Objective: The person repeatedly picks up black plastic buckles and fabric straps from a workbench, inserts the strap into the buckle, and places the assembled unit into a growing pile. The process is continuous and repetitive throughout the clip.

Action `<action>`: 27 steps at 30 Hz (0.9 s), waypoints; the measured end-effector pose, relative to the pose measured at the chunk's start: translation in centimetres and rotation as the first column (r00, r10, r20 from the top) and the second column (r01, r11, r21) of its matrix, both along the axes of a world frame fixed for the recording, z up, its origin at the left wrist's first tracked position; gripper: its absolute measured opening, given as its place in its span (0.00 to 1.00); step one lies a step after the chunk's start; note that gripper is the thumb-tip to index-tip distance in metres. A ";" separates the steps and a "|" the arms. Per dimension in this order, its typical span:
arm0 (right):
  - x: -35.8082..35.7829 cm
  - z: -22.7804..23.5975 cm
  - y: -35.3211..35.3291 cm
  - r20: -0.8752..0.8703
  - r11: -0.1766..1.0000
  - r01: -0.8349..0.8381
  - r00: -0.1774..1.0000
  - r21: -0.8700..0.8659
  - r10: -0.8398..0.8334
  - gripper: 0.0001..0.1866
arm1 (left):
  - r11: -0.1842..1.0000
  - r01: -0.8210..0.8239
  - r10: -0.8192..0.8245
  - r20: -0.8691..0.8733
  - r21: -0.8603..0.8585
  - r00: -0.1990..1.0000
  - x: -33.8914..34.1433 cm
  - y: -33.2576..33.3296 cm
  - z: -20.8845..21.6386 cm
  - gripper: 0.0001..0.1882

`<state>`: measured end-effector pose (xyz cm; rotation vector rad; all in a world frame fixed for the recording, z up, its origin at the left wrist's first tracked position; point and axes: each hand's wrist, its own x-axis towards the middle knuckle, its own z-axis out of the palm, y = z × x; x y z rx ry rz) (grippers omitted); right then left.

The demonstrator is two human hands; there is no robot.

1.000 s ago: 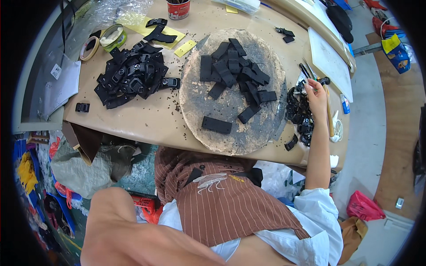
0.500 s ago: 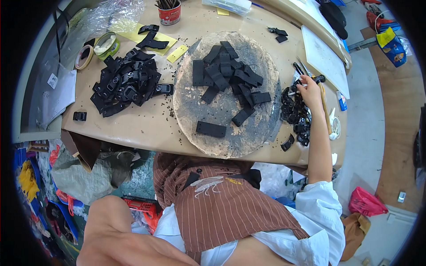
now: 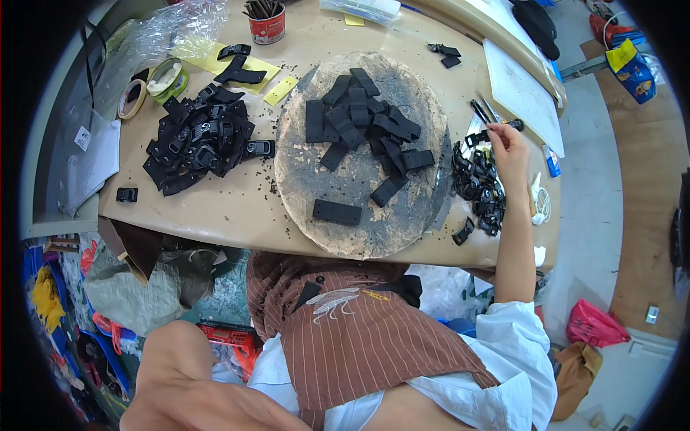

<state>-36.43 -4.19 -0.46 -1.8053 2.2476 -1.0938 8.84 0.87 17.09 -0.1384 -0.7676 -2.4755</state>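
Observation:
My right hand is at the right side of the table, its fingertips pinched on a small black buckle. Just below it lies a heap of shiny black buckles, with a single curved buckle piece apart from them near the table's front edge. Flat black strap pieces with small holes are piled on the round worn block in the middle. One more strap piece lies alone near the block's front. My left hand is out of sight.
A large pile of black straps with buckles lies left of the block. Behind it are a tape roll, a green tin and a red can of rods. Pen-like tools and a white board lie near my right hand.
My right hand has lifted slightly off the buckle heap, and a black buckle now shows in its fingers. The view has shifted a little; the piles look the same.

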 end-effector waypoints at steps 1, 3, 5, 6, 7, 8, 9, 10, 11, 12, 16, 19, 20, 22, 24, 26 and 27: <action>0.9 0.6 0.3 0.094 1.000 -0.015 0.995 -0.009 0.016 0.08 | 1.000 -0.015 0.015 0.027 0.000 1.000 -0.1 0.0 0.2 0.01; 2.9 1.9 1.1 0.277 0.999 -0.032 0.960 -0.029 0.038 0.08 | 0.999 0.001 0.003 0.092 -0.044 0.996 -0.6 -1.5 1.2 0.03; 5.7 3.0 2.3 0.458 0.994 -0.104 0.883 -0.017 0.100 0.07 | 0.985 -0.036 0.070 0.198 -0.172 0.978 -1.6 -2.5 1.1 0.07; 7.2 3.5 3.0 0.544 0.989 -0.149 0.828 -0.018 0.135 0.07 | 0.960 -0.104 0.173 0.256 -0.261 0.951 -2.2 -2.3 -0.1 0.14; 9.4 4.7 3.5 0.576 0.969 -0.246 0.793 0.007 0.197 0.07 | 0.912 -0.195 0.312 0.303 -0.361 0.900 -2.2 -1.1 -1.0 0.21; 11.1 5.0 4.3 0.602 0.948 -0.318 0.763 0.032 0.236 0.07 | 0.852 -0.251 0.427 0.330 -0.460 0.842 -2.6 -0.5 -2.8 0.28; 12.4 4.7 5.1 0.576 0.926 -0.375 0.750 -0.037 0.326 0.07 | 0.784 -0.275 0.518 0.342 -0.556 0.784 -3.5 -0.5 -4.9 0.35; 13.7 4.1 5.7 0.548 0.897 -0.431 0.728 -0.102 0.412 0.08 | 0.711 -0.101 0.576 0.495 -0.696 0.651 -4.6 -1.4 -7.2 0.44; 15.3 4.4 6.2 0.488 0.883 -0.461 0.752 -0.090 0.443 0.08 | 0.689 -0.070 0.604 0.518 -0.721 0.606 -6.0 -1.0 -10.2 0.44; 16.6 4.7 6.6 0.426 0.864 -0.497 0.767 -0.079 0.480 0.09 | 0.764 -0.182 0.575 0.525 -0.620 0.627 -7.2 -0.1 -13.1 0.42; 17.9 3.6 7.1 0.433 0.740 -0.668 0.646 -0.079 0.629 0.13 | 0.934 -0.156 0.350 0.726 -0.323 0.593 -7.8 0.0 -15.6 0.14; 17.5 4.5 6.8 0.291 0.581 -0.813 0.545 -0.048 0.787 0.18 | 0.970 -0.116 0.240 0.765 -0.213 0.597 -7.0 0.2 -15.9 0.11; 17.3 4.3 6.9 0.279 0.541 -0.839 0.508 -0.053 0.815 0.18 | 0.971 -0.092 0.232 0.775 -0.221 0.588 -6.9 0.3 -15.8 0.11; 17.2 3.9 7.3 0.253 0.459 -0.887 0.432 -0.057 0.866 0.17 | 0.972 -0.044 0.215 0.793 -0.231 0.570 -6.7 0.6 -15.8 0.11; 17.5 3.7 7.4 0.235 0.438 -0.895 0.410 -0.083 0.881 0.14 | 0.952 -0.012 0.267 0.808 -0.306 0.525 -6.6 0.7 -15.5 0.10; 17.3 3.0 7.6 0.209 0.437 -0.895 0.412 -0.088 0.887 0.13 | 0.929 0.005 0.319 0.807 -0.370 0.497 -6.6 0.8 -15.6 0.10; 17.5 2.8 7.8 0.219 0.488 -0.868 0.461 -0.091 0.860 0.12 | 0.909 -0.059 0.390 0.790 -0.413 0.474 -6.6 1.0 -16.1 0.10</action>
